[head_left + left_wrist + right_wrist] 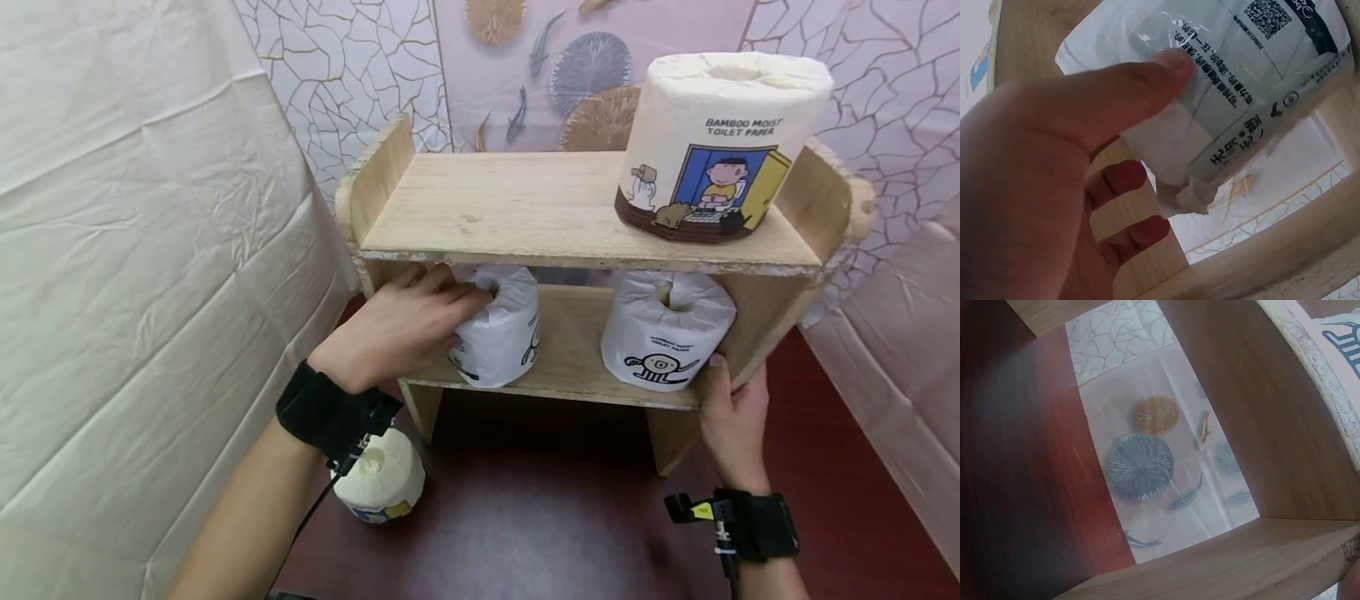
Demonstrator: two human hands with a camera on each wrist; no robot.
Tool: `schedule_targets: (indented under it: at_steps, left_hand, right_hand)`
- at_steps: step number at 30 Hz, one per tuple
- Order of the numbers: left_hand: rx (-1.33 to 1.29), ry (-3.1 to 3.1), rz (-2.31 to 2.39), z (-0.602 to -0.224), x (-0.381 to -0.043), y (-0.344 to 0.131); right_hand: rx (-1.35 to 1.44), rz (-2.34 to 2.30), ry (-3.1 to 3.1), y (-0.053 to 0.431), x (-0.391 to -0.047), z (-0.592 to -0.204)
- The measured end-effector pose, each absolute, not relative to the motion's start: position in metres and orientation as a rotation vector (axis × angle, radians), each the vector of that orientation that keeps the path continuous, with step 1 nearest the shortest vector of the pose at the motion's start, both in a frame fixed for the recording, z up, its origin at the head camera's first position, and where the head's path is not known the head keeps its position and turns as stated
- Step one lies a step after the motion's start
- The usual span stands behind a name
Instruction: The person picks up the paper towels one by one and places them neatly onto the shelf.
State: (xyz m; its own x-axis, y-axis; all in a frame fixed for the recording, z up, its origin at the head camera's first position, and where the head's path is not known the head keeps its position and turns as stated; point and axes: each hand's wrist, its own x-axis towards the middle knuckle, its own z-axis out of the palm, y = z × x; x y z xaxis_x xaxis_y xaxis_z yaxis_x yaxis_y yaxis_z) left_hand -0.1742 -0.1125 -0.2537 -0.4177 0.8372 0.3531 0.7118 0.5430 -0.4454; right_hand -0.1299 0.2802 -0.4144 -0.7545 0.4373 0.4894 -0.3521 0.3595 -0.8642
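Observation:
On the shelf's middle board, my left hand (408, 325) reaches over a white-wrapped toilet paper roll (504, 342) and grips it. In the left wrist view the thumb presses on the roll's printed wrapper (1216, 81), while two curled fingertips show below it. My right hand (731, 425) holds the right side panel of the wooden shelf (772, 321), its thumb at the front edge. Just beside that thumb stands a second white-wrapped roll (637, 321). The right wrist view looks under the board, with only a sliver of skin at its edge.
A larger cream roll (723, 108) with a cartoon print stands on the top board (480, 200), at the right. Another cream roll (382, 475) sits on the dark red table (525, 517), below my left wrist. Draped cloth (187, 250) hangs at the left.

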Motion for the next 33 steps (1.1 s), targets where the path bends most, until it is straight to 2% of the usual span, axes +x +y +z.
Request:
schedule_targets:
  at_steps: [16, 33]
  left_hand:
    - [-1.255, -2.348, 0.209, -0.26, -0.177, -0.108]
    - [-1.048, -2.378, 0.253, -0.276, -0.176, -0.089]
  right_hand:
    - [-0.093, 1.442, -1.953, 0.28, -0.134, -0.417]
    - [-0.035, 1.443, -1.92, 0.283, -0.13, -0.419]
